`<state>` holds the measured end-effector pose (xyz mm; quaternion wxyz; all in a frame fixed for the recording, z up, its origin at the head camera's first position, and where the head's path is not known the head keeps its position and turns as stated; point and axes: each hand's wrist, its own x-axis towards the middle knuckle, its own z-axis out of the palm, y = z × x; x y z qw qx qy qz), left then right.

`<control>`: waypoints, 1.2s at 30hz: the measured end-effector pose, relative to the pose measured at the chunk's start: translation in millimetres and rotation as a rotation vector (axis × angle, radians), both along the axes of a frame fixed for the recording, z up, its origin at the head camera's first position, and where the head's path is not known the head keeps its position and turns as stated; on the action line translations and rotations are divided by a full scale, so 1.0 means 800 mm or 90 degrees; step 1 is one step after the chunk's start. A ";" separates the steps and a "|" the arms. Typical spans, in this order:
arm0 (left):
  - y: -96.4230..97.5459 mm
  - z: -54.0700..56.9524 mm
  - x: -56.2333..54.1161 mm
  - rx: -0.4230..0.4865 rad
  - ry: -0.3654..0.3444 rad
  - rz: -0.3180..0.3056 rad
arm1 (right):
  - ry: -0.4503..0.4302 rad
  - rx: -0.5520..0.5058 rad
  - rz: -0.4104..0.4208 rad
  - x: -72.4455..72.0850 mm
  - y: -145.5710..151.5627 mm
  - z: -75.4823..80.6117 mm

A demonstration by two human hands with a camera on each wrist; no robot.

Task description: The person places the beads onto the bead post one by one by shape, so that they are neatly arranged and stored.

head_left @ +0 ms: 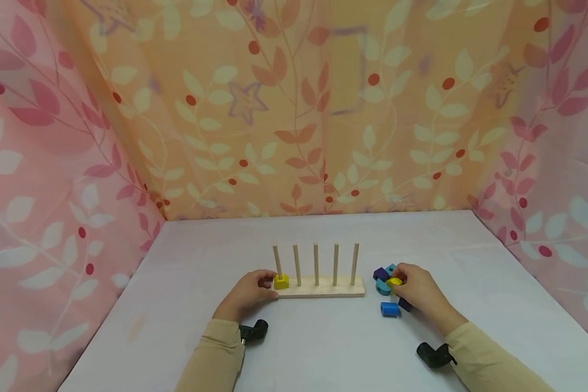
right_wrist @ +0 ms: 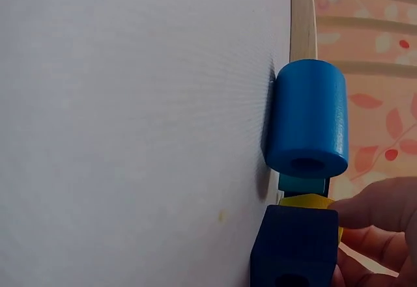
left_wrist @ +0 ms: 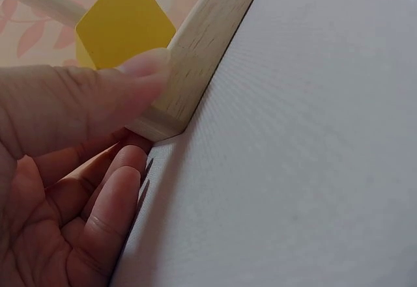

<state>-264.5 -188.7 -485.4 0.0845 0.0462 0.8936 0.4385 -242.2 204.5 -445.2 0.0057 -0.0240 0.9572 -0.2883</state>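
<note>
A wooden peg board (head_left: 318,293) with several upright pegs stands mid-table. On its leftmost peg sits a yellow hexagonal block (head_left: 281,282), low at the base. My left hand (head_left: 250,294) grips the board's left end, its thumb (left_wrist: 140,79) by the front corner, beside that block in the left wrist view. To the right of the board, my right hand (head_left: 418,286) pinches another yellow block (head_left: 394,281) between thumb and fingers. A dark blue block (right_wrist: 296,241) partly covers this yellow piece in the right wrist view.
Around the right hand lie a blue cylinder (head_left: 389,310) with a hole through it, a teal rounded block (head_left: 383,287) and a purple block (head_left: 380,274). Patterned curtains (head_left: 294,109) close off the white table (head_left: 318,348) at the back and sides.
</note>
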 end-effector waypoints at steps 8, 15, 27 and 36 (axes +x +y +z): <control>0.001 0.004 -0.001 -0.001 0.012 -0.004 | -0.007 -0.018 -0.002 -0.004 0.006 0.002; 0.000 0.005 0.002 -0.013 -0.001 0.002 | -0.027 -0.064 -0.011 -0.006 0.018 0.009; 0.002 0.006 0.004 -0.003 -0.009 0.009 | -0.055 -0.161 -0.003 -0.003 0.029 0.028; 0.001 0.006 0.002 0.011 -0.027 0.013 | -0.082 -0.200 -0.016 0.006 0.028 0.055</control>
